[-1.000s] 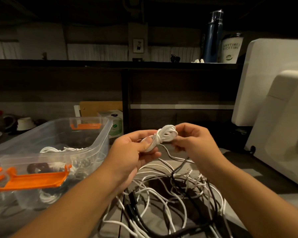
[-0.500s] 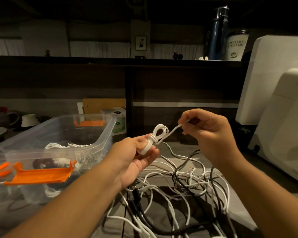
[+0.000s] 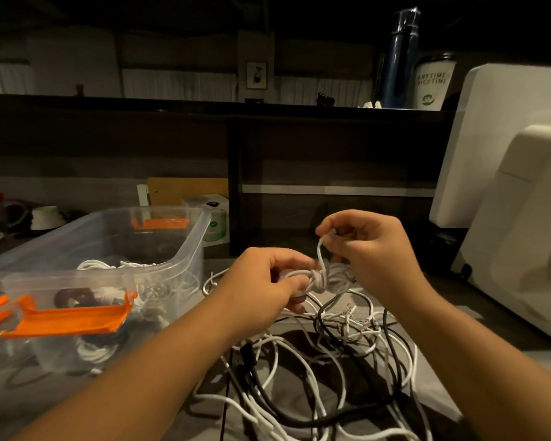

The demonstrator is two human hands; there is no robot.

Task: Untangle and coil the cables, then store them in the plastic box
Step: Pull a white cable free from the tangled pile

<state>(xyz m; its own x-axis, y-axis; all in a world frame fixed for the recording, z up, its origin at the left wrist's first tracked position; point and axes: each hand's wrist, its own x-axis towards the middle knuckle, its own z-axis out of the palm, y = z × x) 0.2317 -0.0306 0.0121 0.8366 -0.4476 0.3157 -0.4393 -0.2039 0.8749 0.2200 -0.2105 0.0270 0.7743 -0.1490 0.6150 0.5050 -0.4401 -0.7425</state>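
White coiled cable [image 3: 319, 279] is clasped by left hand [image 3: 266, 283]; raised right hand [image 3: 371, 249] pinches its end.

Blue bottle [image 3: 398, 58], printed cup [image 3: 433, 82] on shelf [image 3: 172, 106]; white appliance [image 3: 506, 154] right.

Dark grey table [image 3: 452, 302], dimly lit. Sprawled over its near middle, a loose tangle of thin white and black cables [image 3: 315, 361]. Just beside it at left, a clear rectangular plastic box with orange latches [image 3: 172, 212]. Behind that, a small white-and-green carton [image 3: 219, 221]. Along the right edge, a bulky white plastic appliance [image 3: 522, 249].
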